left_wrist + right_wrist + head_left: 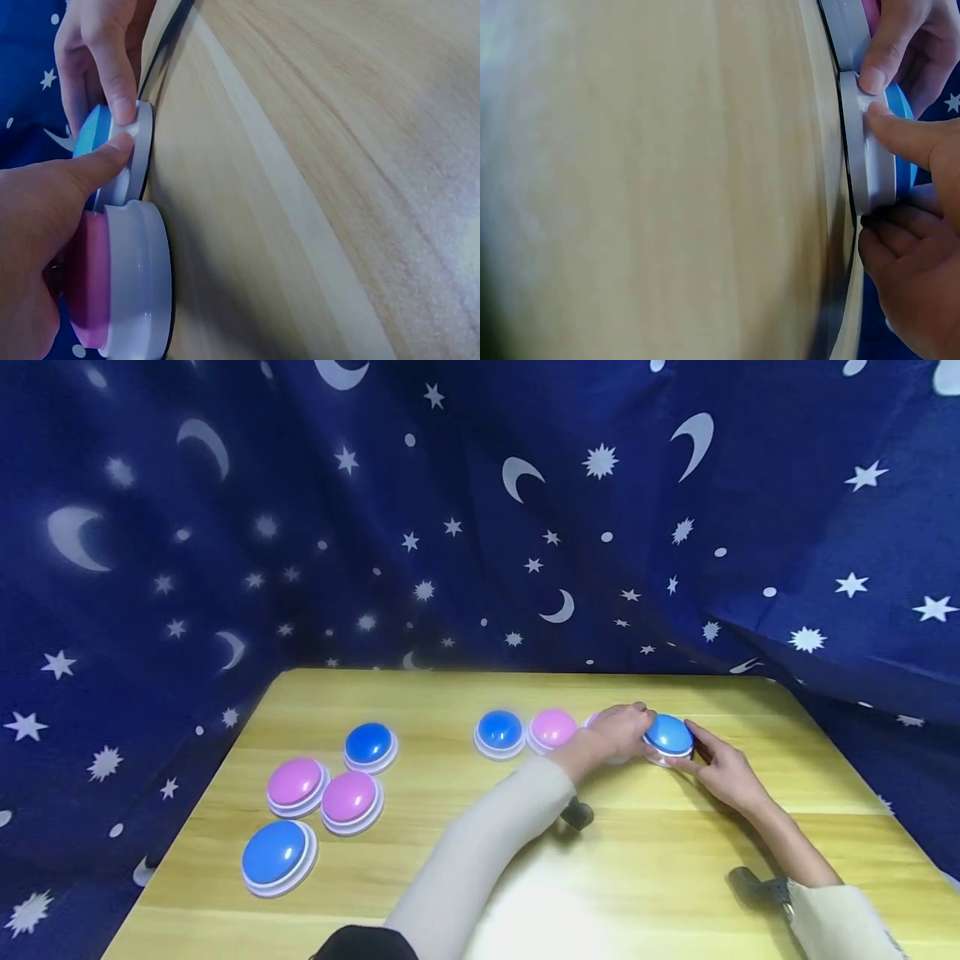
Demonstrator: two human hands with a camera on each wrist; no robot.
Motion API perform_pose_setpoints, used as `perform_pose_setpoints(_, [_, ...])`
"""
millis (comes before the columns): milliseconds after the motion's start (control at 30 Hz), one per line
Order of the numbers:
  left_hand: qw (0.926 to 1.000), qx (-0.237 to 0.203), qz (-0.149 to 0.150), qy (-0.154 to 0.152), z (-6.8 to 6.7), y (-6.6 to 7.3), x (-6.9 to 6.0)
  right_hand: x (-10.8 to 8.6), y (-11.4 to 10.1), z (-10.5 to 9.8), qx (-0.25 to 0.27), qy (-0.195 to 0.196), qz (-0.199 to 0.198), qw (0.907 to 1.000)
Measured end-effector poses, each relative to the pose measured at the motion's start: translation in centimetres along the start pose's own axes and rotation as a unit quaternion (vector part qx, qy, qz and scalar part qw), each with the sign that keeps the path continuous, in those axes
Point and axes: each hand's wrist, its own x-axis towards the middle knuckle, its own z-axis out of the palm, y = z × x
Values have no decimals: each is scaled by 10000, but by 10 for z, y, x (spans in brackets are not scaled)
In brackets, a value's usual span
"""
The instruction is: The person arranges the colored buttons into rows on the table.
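A blue push button (670, 735) with a white base stands at the right end of the far row, held from both sides. My left hand (624, 729) grips its left side; in the left wrist view the thumb presses on the white base. From the right, my right hand (723, 770) holds the same button, its thumb on the base and its fingers around the side, as the right wrist view shows. Beneath my left hand is a pink push button (90, 281), touching the blue one and mostly hidden in the head view.
Farther left in the row are another pink button (553, 727) and a blue button (500, 730). A separate cluster on the left holds blue buttons (275, 853) and pink buttons (348, 797). A dark blue star-patterned curtain (480, 527) hangs behind the wooden table (420, 877).
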Motion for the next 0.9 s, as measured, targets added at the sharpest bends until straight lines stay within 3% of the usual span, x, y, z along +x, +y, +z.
perform_pose_setpoints(300, [9999, -25, -34, 114, -2, -4, -7, 5, -3, 3, -35, 47, -88, 9999])
perform_pose_setpoints(600, [9998, -150, -30, 109, 8, 1, -12, -7, -1, 6, -19, -152, 119, 9998])
perform_pose_setpoints(900, [9989, 13, 117, 453, -6, -4, -14, 1, -8, 0, 57, -5, 0, 10000])
